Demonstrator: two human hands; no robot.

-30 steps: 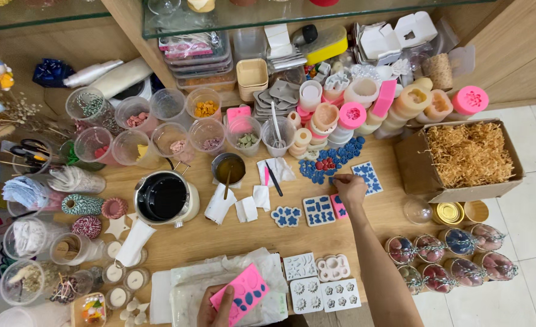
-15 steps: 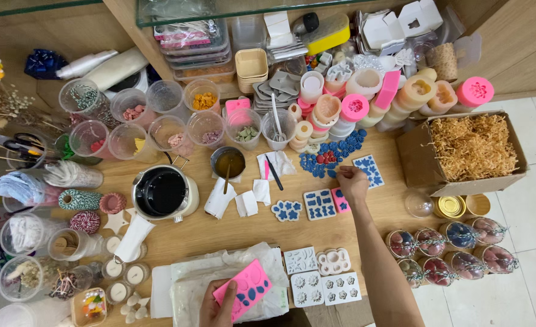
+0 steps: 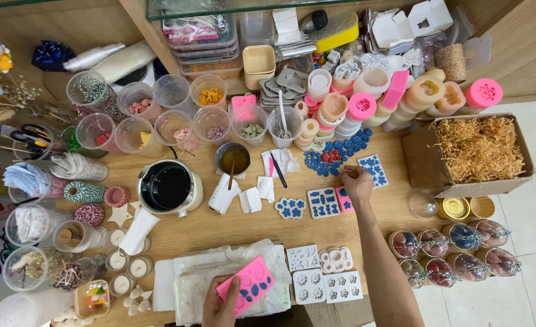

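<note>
The left hand (image 3: 221, 304), at 6 o'clock in the view, grips a pink silicone mould (image 3: 245, 292) by its lower left end, thumb across the face; the mould is tilted, its shallow cavities partly filled with dark blue. It is held over a crumpled sheet of white paper (image 3: 189, 283) lying on the wooden desk (image 3: 219, 233).

The right hand (image 3: 357, 183) reaches out toward 12 o'clock, fingers curled and pinched at the edge of a heap of small blue wax pieces (image 3: 334, 154); whether it holds one, I cannot tell. At 3 o'clock of that hand lies a white-and-blue flat mould (image 3: 374, 170); at 7 o'clock lie another blue-filled mould (image 3: 323, 202) and a small pink one (image 3: 342, 198) just beside it.

At 9 o'clock of the heap stands a small pot of amber liquid (image 3: 233, 158) with a stick in it, and farther that way a black-lined melting pot (image 3: 168, 187). At 3 o'clock of the desk sits a cardboard box of straw-coloured shredded paper (image 3: 473, 150).
</note>
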